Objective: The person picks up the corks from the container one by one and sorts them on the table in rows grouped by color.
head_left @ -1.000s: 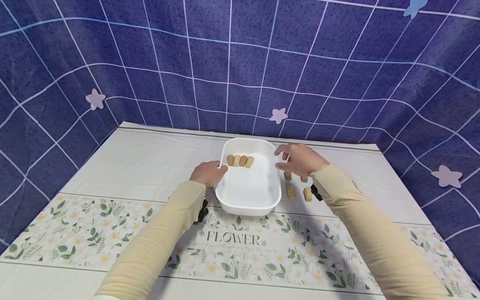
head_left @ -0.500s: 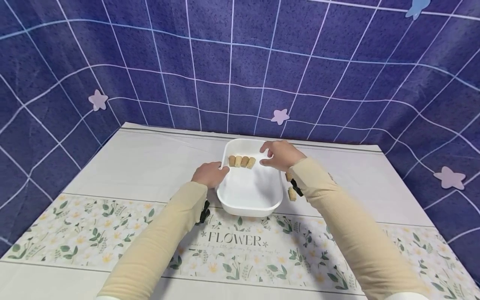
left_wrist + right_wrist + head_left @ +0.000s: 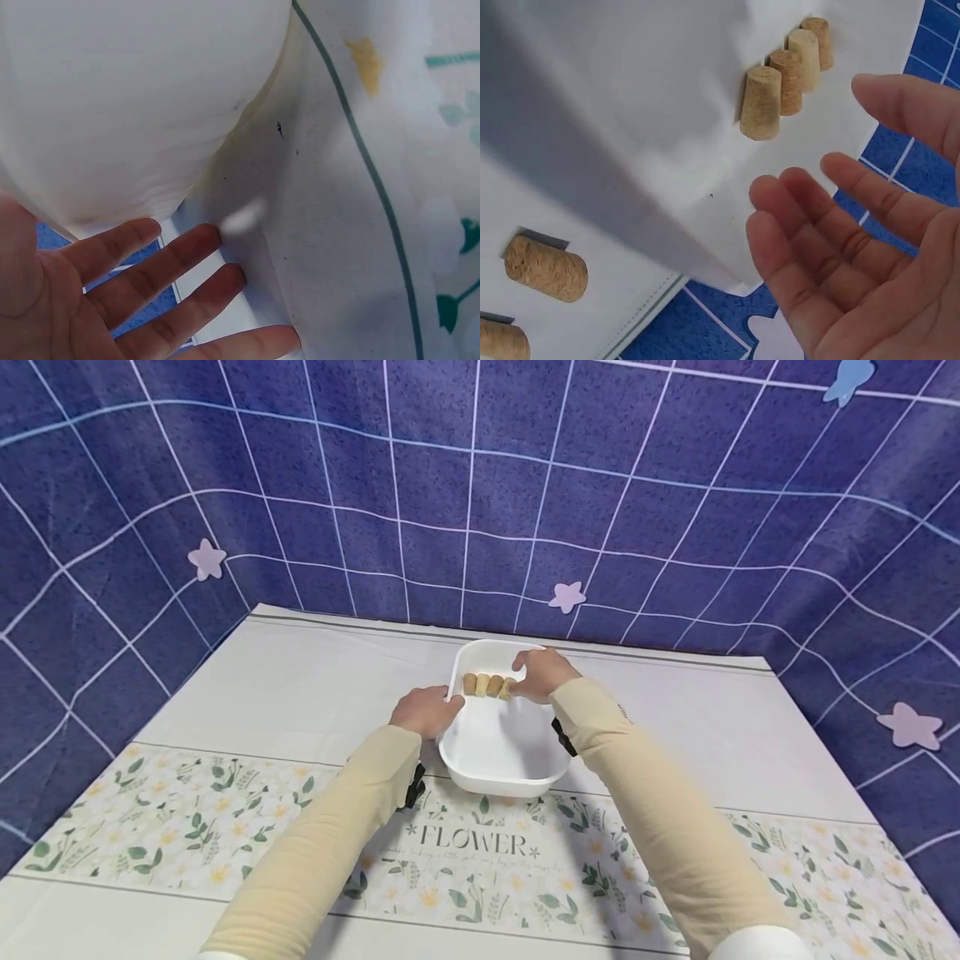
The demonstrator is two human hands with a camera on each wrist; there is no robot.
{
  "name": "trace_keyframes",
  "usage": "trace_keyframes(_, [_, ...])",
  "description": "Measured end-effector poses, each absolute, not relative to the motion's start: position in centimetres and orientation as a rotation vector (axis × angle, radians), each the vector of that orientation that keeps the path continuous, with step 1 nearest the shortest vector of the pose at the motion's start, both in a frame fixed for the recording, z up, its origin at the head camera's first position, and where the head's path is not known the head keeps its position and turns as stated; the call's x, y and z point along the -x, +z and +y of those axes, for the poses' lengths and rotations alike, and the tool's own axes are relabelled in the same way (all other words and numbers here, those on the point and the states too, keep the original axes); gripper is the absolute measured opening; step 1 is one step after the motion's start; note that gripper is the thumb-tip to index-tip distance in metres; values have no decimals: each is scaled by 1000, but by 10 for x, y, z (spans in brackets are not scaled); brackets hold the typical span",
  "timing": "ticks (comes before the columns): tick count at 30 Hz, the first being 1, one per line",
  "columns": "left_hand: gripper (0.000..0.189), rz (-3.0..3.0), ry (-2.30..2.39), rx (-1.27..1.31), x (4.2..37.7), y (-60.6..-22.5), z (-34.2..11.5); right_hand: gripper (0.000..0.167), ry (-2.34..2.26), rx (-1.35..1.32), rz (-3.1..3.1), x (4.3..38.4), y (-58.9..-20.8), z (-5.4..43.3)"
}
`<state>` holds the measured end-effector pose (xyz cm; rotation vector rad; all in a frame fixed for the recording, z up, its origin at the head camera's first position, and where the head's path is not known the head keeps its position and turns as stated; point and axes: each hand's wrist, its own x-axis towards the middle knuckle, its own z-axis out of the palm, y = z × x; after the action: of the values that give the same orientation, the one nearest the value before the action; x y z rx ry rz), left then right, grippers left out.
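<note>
1. Corks, four of them, are side by side in the white box. Their row starts by its left wall, nearer the far end. It is hard to tell if they stand or lie.
2. Two loose corks are outside the box, on the white tablecloth.
3. The right hand is over the box, near the right end of the row. Its fingers are a bit bent, with the thumb apart from them, and they pinch nothing.
4. The left hand is at the box's left side. Its thumb is over the rim, and its other fingers are spread out, outside the wall.
5. Each cork should be very light, firm but a little squishy, and not slippery. It likely won't break, but bits could crumble off, and it could tip or roll.
6. A good place to hold one is round its middle, thumb on one side, fingers on the other.
7. The box looks stiff, light and smooth, so its rim seems best to hold.
</note>
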<state>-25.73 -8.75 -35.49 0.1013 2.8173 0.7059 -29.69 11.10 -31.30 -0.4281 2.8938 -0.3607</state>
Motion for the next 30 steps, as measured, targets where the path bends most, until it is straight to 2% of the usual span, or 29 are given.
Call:
trace_keyframes(16, [54,2811,693,-76,259,-355,-87,53,-347,316,2844,313,-319,104])
trace_keyframes(23, [54,2818,685,-84,258,-356,-86,51,-312,285,2859,316,-326,96])
trace_keyframes(30, [54,2827,682,-99,257,-355,-87,42,-253,241,2888,315,-337,94])
